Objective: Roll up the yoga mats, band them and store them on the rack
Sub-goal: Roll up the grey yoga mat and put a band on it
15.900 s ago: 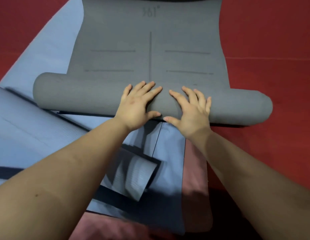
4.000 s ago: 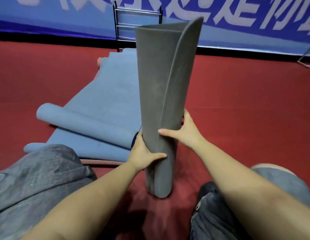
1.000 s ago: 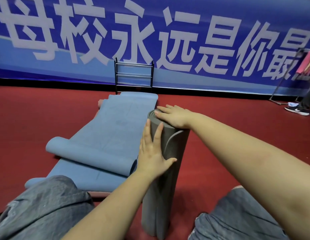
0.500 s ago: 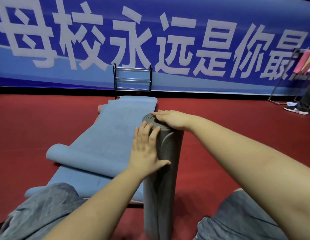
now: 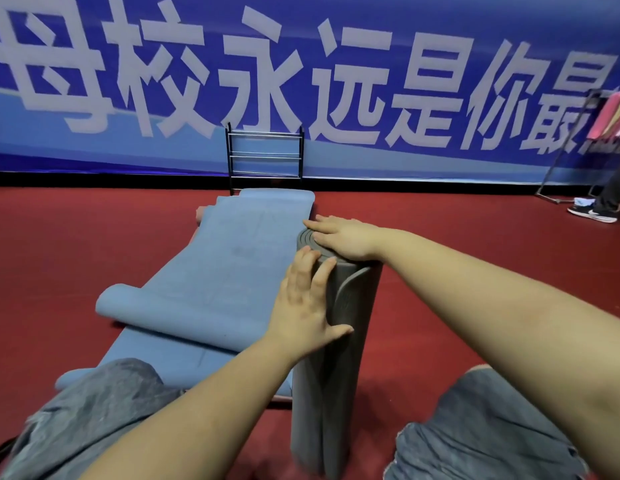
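1. The grey mat [image 5: 336, 358], rolled, stands upright on the floor [image 5: 440, 254].
2. The left hand [image 5: 306, 315] presses flat on its side, grip released.
3. The right hand [image 5: 343, 237] lies flat on its top, grip released.

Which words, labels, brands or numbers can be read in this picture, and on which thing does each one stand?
"母校永远是你最", white characters on the blue banner along the back wall; the line is cut off at the right edge.
Blue mat: faint printed lines, no readable text.
Grey rolled mat: no text visible.
Shoe at far right: a white mark, too small to read.
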Motion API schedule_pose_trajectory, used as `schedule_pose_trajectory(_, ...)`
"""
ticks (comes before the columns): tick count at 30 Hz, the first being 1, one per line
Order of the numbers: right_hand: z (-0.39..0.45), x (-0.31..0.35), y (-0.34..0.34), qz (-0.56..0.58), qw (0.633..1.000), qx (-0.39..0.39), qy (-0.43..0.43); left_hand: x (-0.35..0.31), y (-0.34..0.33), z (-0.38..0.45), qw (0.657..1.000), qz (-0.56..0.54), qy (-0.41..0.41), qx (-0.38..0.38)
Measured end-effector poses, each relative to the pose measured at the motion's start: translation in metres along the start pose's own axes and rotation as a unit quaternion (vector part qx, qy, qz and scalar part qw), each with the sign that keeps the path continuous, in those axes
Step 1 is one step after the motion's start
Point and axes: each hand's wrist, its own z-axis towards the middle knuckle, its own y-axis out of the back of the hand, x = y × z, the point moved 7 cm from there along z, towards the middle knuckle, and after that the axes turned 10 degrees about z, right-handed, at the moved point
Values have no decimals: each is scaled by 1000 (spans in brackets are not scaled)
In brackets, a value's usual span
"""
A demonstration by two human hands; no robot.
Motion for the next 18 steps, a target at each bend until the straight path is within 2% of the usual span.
schedule_pose_trajectory(3,-9,-3,26,184,982,-45,17,-3,-1,2,1000,5,8,8)
schedule_pose_trajectory(6,-35,-13,49,265,955,-128,30,3,-1,2,1000,2,15,11)
schedule_pose_trajectory(13,-75,-41,-3,255,946,-189,68,17,2,-2,999,10,32,14)
schedule_pose_trajectory(18,-65,-29,-3,291,925,-228,89,29,10,1,999,14,45,24)
